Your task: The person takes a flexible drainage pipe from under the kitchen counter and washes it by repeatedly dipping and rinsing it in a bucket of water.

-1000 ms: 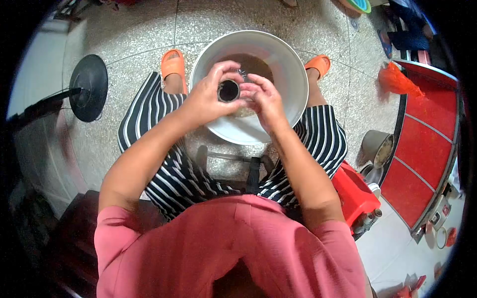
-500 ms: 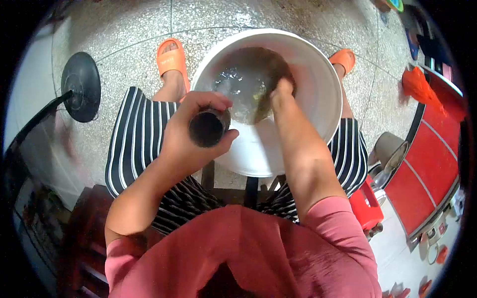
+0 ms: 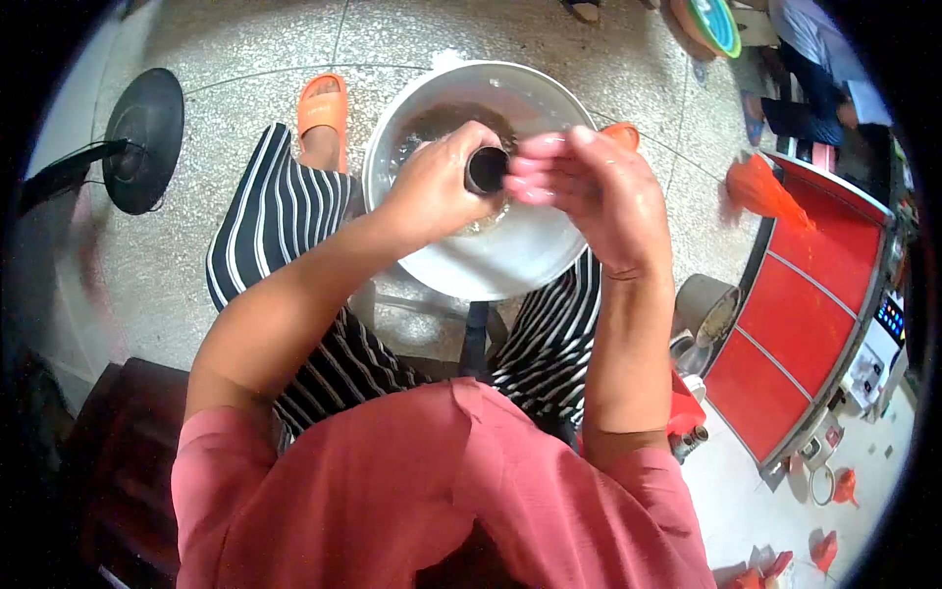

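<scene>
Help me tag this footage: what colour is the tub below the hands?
The tub is white, best seen in the head view.

Speckled floor (image 3: 422,34) spread out at twelve o'clock; a red-panelled cabinet (image 3: 780,314) stood at three, dark furniture (image 3: 137,422) at eight.

No word, brand or number could be read for certain. The strap of the orange slipper (image 3: 323,110) on the person's left foot bore a faint line of lettering, too small and blurred to make out. At the far right, a dark panel (image 3: 891,319) showed small lit marks, mostly blue, and whether these were icons, letters or digits could not be told.
</scene>
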### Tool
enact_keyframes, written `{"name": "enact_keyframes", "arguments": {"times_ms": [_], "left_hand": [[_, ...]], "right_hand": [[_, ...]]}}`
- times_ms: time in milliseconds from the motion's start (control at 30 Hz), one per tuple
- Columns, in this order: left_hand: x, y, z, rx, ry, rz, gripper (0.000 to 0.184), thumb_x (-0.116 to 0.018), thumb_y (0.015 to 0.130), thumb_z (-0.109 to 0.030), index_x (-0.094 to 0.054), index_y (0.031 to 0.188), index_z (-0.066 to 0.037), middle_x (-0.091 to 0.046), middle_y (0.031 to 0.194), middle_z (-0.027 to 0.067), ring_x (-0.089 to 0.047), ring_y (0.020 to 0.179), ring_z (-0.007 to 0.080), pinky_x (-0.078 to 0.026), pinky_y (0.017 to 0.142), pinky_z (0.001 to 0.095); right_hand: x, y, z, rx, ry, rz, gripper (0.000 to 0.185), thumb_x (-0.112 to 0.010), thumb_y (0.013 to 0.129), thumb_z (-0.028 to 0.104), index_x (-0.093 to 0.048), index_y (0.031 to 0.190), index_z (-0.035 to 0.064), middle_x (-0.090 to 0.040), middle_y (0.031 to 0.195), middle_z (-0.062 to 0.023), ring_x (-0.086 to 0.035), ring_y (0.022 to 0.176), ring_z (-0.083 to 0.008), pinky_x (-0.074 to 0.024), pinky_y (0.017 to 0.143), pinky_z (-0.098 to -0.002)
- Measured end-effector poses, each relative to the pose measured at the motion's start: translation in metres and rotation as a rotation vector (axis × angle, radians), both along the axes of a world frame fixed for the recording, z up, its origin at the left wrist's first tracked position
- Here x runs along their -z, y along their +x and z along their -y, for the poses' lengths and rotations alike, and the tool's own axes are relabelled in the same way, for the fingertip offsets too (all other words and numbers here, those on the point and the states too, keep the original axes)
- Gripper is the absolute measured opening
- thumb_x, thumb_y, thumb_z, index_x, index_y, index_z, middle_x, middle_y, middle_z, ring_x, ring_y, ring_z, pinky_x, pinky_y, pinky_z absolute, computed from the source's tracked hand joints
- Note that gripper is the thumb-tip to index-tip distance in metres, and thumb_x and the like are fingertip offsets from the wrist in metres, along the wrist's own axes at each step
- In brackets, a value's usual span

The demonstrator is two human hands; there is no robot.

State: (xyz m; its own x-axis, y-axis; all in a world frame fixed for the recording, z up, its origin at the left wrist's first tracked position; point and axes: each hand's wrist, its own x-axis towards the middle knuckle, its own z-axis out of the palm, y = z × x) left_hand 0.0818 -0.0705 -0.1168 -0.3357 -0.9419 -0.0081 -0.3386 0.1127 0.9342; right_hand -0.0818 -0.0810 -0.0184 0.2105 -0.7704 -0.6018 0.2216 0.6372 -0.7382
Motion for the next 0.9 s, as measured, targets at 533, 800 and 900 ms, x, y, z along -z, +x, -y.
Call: {"name": "enact_keyframes", "arguments": {"times_ms": [533,800,900], "left_hand": [[0.007,0.002,-0.002,0.003,0.047,-0.092,0.043,-0.072,0.062,-0.019,-0.052,0.099,-0.007,-0.060,0.087,0.0133,-0.060,0.083,0.0296,-0.047,0.072,0.0366],[0.023,-0.006,-0.019,0.235,0.022,0.122,0.064,-0.076,0.058,-0.019,-0.046,0.113,-0.006,-0.057,0.104,0.0158,-0.054,0.100,0.0337,-0.043,0.085,0.0383],[0.022,-0.006,-0.019,0.265,-0.034,0.102,0.055,-0.074,0.061,-0.021,-0.049,0.108,-0.007,-0.057,0.103,0.0138,-0.054,0.098,0.0325,-0.043,0.083,0.0390]], "right_hand": [[0.003,0.008,-0.036,-0.463,-0.399,-0.794,0.035,-0.051,0.080,0.009,-0.054,0.114,0.0060,-0.056,0.064,-0.0078,-0.055,0.058,-0.0149,-0.0443,0.054,-0.0270],[0.023,-0.003,-0.055,-0.600,-0.686,-1.028,0.039,-0.066,0.067,0.010,-0.053,0.104,0.0073,-0.055,0.089,-0.0135,-0.058,0.076,-0.0283,-0.0475,0.066,-0.0358],[0.049,-0.008,-0.074,-0.359,-0.728,-0.791,0.045,-0.067,0.064,0.001,-0.050,0.106,0.0061,-0.048,0.101,-0.0126,-0.055,0.081,-0.0215,-0.0478,0.066,-0.0311]]}}
